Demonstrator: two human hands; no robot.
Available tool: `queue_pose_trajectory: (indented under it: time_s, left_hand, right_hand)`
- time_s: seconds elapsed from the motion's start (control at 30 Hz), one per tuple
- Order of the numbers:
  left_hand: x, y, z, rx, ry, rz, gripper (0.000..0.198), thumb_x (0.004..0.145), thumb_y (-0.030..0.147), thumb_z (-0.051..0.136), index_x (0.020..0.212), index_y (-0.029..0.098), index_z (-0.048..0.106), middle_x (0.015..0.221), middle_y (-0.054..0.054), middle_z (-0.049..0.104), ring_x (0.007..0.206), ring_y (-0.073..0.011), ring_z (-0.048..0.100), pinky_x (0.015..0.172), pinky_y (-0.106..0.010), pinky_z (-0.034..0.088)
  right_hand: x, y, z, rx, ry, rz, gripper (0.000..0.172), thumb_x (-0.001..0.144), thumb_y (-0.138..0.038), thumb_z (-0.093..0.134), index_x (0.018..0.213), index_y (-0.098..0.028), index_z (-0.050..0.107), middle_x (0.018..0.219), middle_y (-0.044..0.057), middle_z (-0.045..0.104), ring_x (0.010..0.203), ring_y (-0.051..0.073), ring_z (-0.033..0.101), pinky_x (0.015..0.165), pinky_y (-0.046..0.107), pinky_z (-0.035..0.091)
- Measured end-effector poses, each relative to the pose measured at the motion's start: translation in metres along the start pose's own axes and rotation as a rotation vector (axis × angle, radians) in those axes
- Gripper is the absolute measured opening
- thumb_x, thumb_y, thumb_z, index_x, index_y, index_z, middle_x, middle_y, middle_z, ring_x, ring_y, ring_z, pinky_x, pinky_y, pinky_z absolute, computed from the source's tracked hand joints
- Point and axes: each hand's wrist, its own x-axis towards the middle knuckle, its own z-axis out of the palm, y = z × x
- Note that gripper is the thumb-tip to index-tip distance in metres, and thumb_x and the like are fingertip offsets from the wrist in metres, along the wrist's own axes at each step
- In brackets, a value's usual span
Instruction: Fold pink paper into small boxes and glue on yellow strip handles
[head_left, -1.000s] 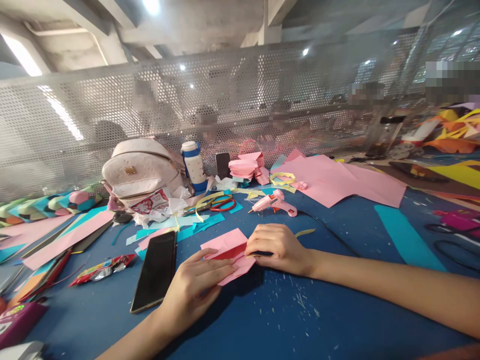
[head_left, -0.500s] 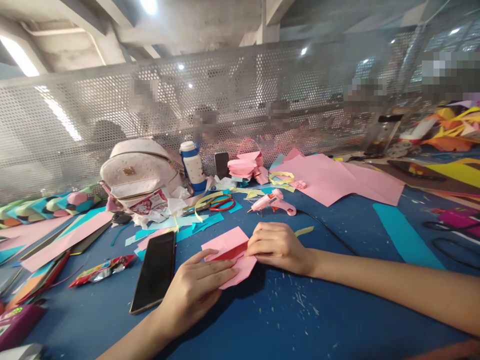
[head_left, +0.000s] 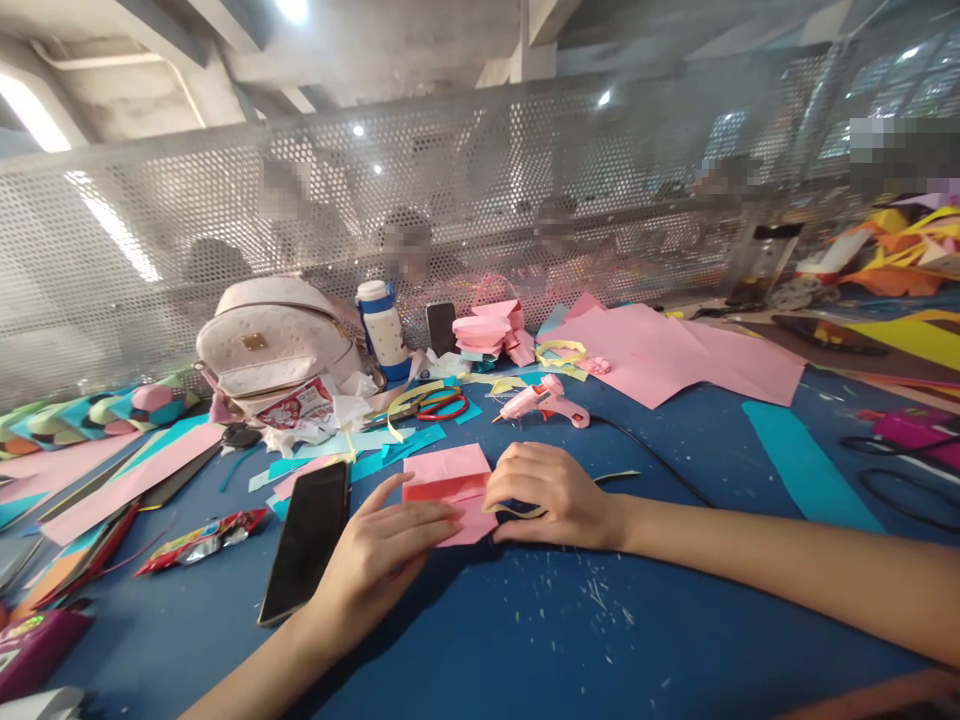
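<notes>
A folded piece of pink paper, with a deeper-pink slot across its middle, lies between my hands. My left hand rests over its lower left part, fingers stretched flat on it and the index raised; its thumb is hidden. At the paper's right edge is my right hand, its bent fingertips touching the edge. A gap shows between its thumb and fingers, and a thin yellow strip is seen through that gap. Beyond my right hand, a pink glue gun lies with its cord trailing right.
A black phone lies left of my left hand. Scissors and blue scraps lie behind the paper. Farther back stand a backpack, a bottle and pink sheets. A blue strip lies right.
The folded paper has shifted slightly up and looks flatter. My right hand's thumb has come away from its fingers and the paper. The yellow strip has moved lower.
</notes>
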Motion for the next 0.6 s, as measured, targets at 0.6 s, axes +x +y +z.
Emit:
queue_pose_trajectory:
  time_s: [0.6]
  left_hand:
    - [0.024, 0.039, 0.025, 0.391, -0.115, 0.054, 0.056, 0.096, 0.057, 0.039, 0.111, 0.010, 0.066, 0.094, -0.008, 0.073, 0.082, -0.0240, 0.067, 0.084, -0.042, 0.050]
  right_hand:
    - [-0.017, 0.005, -0.013, -0.176, -0.308, -0.039, 0.026, 0.098, -0.030, 0.045, 0.107, -0.017, 0.066, 0.096, 0.004, 0.069, 0.080, 0.017, 0.057, 0.069, 0.032, 0.036]
